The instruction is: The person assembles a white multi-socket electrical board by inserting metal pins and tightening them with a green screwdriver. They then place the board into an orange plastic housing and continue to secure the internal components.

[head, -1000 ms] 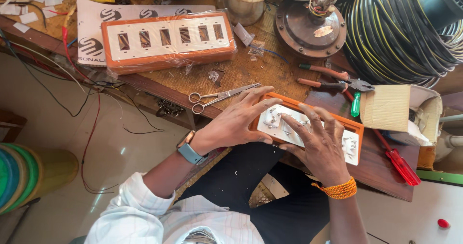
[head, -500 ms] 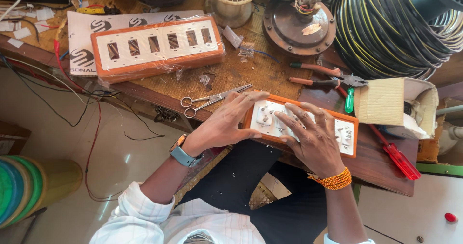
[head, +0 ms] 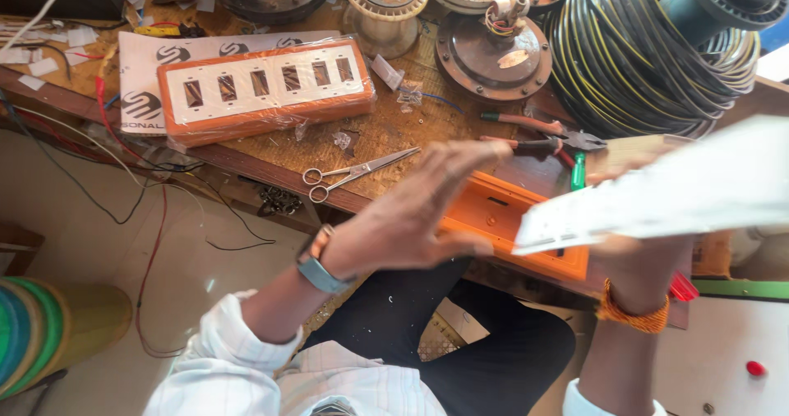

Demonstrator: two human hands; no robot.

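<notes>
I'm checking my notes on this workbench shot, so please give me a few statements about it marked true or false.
1. The right hand lifts a white plate above the orange box. True.
2. The left hand grips the scissors. False: the scissors lie on the bench, apart from the hand, which is open and blurred.
3. A long orange box with a white plate of six openings lies further back, wrapped in clear film. True.
4. The cable coil is plain red. False: its strands are dark with yellow and green.
5. The left wrist wears a watch. True.
</notes>
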